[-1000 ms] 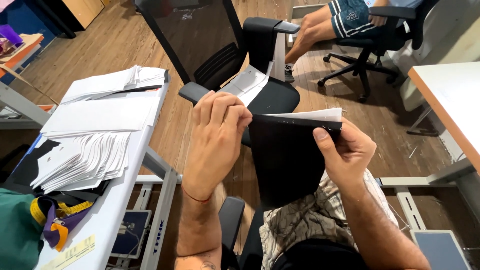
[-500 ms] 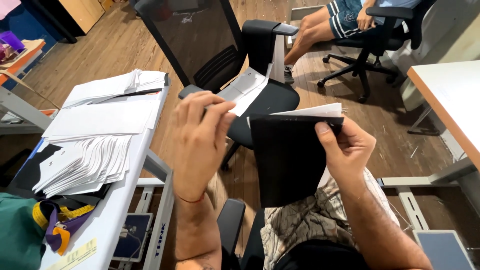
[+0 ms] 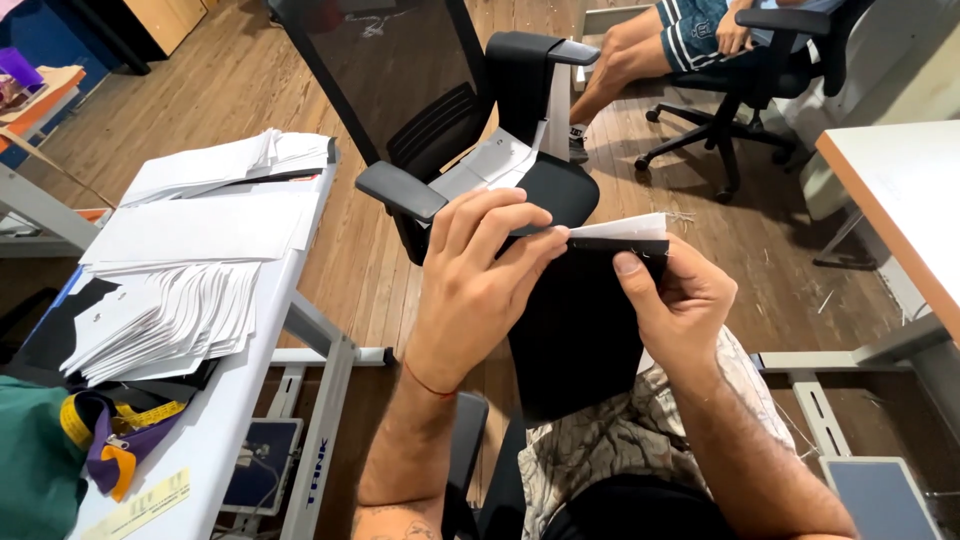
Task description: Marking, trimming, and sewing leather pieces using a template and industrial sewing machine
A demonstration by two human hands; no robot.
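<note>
Both hands are up in front of the person, above the lap, working one thing: a black folded sheet (image 3: 580, 330) with white paper (image 3: 630, 227) showing along its top edge. The left hand (image 3: 475, 290) is curled over the top left corner, fingers bent and closed down, fingertips pressing on the upper edge where black meets white. The right hand (image 3: 680, 300) pinches the top right corner, thumb on the near face, the other fingers wrapped behind and mostly hidden. The black sheet hangs down from that grip towards the patterned shorts (image 3: 650, 440), held clear of any tabletop.

Off to the left sits the white tabletop (image 3: 230, 420). Near its front edge lies a fanned stack of white cards (image 3: 170, 320), slipping sideways over one another, with a black sheet underneath them. Behind that, towards the far edge, flat white sheets (image 3: 200, 230), and a looser heap of papers (image 3: 240, 160) at the far corner. At the near left corner there is green cloth (image 3: 35, 470) with a purple and yellow strap (image 3: 110, 430) lying beside it.

Straight ahead stands an empty black office chair (image 3: 470, 130), a few white papers (image 3: 495, 165) resting on its seat. Beyond it, at the top right, another person (image 3: 680, 40) sits in a second chair (image 3: 760, 90), bare legs out over the wooden floor (image 3: 330, 230). An orange-edged tabletop (image 3: 900, 200) cuts in from the right.
</note>
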